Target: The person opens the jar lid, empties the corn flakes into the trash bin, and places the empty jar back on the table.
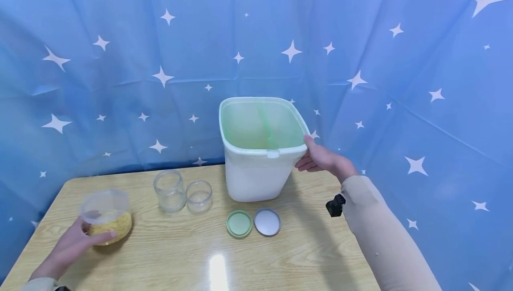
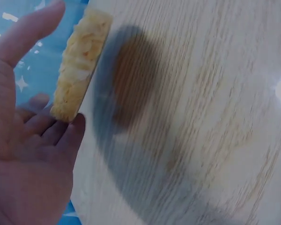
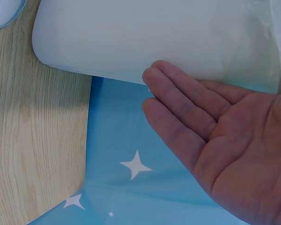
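Observation:
My left hand (image 1: 76, 242) grips a clear round jar (image 1: 106, 206) partly filled with yellow flaky pieces (image 2: 82, 65), at the table's left. The thumb and fingers are on opposite sides of it. In the left wrist view, the jar's shadow falls on the wood beside it. At the table's back stands a white bin (image 1: 256, 175) with a pale green inside. My right hand (image 1: 318, 157) holds its right front corner, thumb on the rim and fingers below. Those fingers (image 3: 178, 98) look nearly straight along the bin's outer wall. The inside bottom is partly hidden.
Two clear containers, a taller one (image 1: 169, 197) and a shorter one (image 1: 199, 197), stand between the held jar and the bin. Before the bin lie a green lid (image 1: 239, 224) and a white lid (image 1: 267, 222). A blue starred curtain (image 1: 192, 37) hangs behind the wooden table (image 1: 172, 255).

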The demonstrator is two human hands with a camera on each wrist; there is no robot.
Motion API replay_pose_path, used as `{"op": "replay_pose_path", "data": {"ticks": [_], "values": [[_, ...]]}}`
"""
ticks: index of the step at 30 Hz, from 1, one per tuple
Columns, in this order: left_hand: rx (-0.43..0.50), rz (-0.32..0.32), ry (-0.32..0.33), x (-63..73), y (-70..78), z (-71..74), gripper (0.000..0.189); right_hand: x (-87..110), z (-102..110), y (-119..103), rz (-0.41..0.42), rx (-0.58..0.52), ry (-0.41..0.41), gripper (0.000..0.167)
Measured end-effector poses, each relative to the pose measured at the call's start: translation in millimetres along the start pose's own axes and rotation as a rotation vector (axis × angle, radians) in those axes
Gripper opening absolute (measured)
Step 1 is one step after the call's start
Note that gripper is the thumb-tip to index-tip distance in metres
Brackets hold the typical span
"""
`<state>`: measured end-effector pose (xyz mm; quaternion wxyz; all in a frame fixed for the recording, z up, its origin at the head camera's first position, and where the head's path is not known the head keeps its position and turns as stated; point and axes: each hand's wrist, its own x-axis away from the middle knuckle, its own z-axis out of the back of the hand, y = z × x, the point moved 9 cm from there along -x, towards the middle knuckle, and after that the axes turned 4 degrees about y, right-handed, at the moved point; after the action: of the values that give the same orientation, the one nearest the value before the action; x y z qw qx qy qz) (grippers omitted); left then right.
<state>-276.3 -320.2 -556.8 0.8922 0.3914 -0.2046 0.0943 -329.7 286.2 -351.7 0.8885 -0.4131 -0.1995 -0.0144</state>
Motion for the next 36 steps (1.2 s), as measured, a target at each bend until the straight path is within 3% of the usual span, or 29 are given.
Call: {"op": "replay_pose_path", "data": {"ticks": [9, 17, 28, 36], "values": [[-0.019, -0.216, -0.026, 14.8, 33.9, -15.0, 0.094, 1.5, 1, 0, -0.004, 0.016, -0.007, 0.092], [-0.004, -0.345, -0.075, 27.0, 59.1, -34.6, 0.084, 1.0, 0, 0, -0.002, 0.009, -0.013, 0.093], [0.093, -0.458, -0.165, 42.8, 92.1, -57.2, 0.083, 0.4, -2, 8, -0.057, -0.004, -0.037, 0.111], [0.095, -0.474, -0.227, 45.4, 114.7, -76.8, 0.078, 2.6, -1, 15, -0.047, -0.032, -0.039, 0.12]]}}
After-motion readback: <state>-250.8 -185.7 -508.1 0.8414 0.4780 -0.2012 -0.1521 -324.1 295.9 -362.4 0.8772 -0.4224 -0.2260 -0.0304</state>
